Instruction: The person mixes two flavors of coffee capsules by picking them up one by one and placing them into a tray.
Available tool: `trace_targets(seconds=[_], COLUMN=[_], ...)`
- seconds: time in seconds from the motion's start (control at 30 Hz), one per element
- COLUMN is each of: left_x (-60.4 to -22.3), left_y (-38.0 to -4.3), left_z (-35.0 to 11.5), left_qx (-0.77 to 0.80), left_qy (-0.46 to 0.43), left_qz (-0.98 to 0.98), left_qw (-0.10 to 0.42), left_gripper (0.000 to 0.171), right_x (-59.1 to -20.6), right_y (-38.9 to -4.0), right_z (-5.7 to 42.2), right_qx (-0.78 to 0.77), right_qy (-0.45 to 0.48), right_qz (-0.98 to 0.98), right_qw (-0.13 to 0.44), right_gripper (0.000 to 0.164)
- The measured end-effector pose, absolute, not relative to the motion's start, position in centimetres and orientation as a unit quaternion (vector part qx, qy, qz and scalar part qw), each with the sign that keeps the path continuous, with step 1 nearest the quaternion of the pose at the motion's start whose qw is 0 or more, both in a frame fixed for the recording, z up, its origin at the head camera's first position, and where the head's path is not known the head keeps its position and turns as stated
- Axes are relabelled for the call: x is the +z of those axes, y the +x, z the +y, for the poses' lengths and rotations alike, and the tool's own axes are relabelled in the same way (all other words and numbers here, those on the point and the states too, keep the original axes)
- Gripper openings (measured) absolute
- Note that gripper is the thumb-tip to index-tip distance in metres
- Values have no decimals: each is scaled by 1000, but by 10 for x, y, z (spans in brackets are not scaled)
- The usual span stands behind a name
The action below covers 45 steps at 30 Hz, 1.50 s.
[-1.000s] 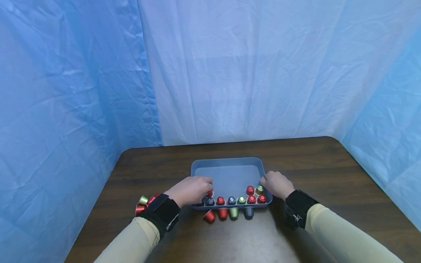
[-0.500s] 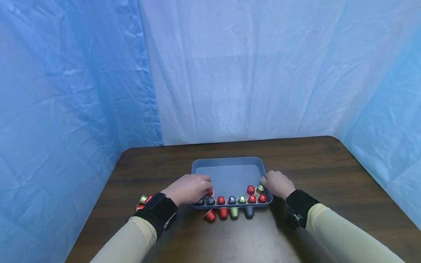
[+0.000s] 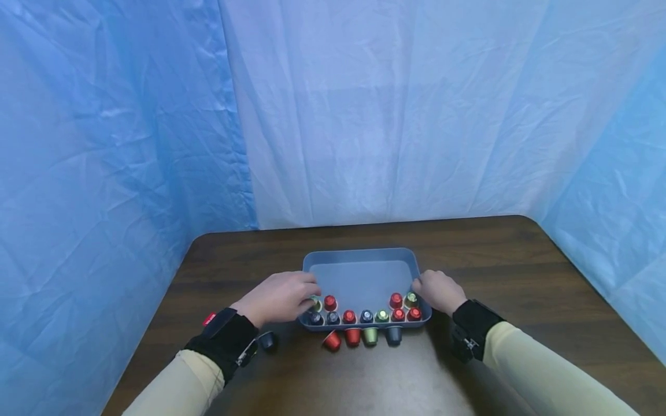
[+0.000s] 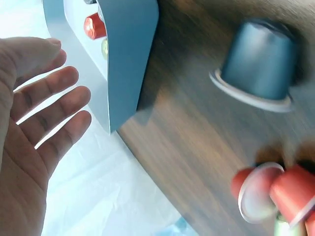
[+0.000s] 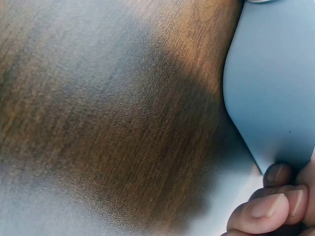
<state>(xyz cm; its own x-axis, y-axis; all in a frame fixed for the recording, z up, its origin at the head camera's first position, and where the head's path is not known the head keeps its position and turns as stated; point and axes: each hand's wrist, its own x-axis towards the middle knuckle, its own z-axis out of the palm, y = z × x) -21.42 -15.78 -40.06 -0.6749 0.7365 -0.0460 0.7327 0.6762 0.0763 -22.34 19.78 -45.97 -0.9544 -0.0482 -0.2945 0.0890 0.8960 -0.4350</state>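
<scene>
A grey-blue tray [image 3: 359, 274] holds several coffee capsules, upside down, in a full front row and a partial second row. My left hand [image 3: 281, 296] hovers over the tray's left edge, its fingers loosely extended and holding nothing in the left wrist view. Just by those fingers stand a green capsule [image 3: 315, 304] and a red capsule [image 3: 330, 303], the green one partly hidden. With curled fingers my right hand [image 3: 441, 292] pinches the tray's right rim; the right wrist view shows its fingertips [image 5: 268, 209] at the tray wall.
Along the tray's front lie a tilted red capsule [image 3: 332, 341], another red one [image 3: 352, 337], a green one [image 3: 370, 337] and a dark blue one [image 3: 393, 335]. A loose dark blue capsule [image 4: 261, 61] and several red ones [image 4: 295, 189] lie left on the wooden table [image 3: 489, 248].
My left hand has let go of the red capsule and drawn back to the left, uncovering it and the green one beside it. The right hand stays at the rim.
</scene>
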Motion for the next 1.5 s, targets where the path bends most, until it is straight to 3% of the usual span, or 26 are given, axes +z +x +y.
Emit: trace_targets(seconds=[0.63, 1.0, 1.5], left_x=[-404, -412, -430], left_y=[-201, -193, -188], left_z=[-218, -228, -232], left_qx=[27, 27, 27], left_qy=[347, 363, 375], left_qz=[934, 920, 912], left_qw=[82, 143, 166], left_gripper=[31, 40, 37], right_x=[-463, -464, -463], right_y=[-224, -226, -225], right_z=[197, 196, 196], right_qx=[-223, -223, -228], right_qy=[6, 8, 9], right_qz=[965, 964, 963], right_qw=[139, 145, 146], right_gripper=[33, 32, 33])
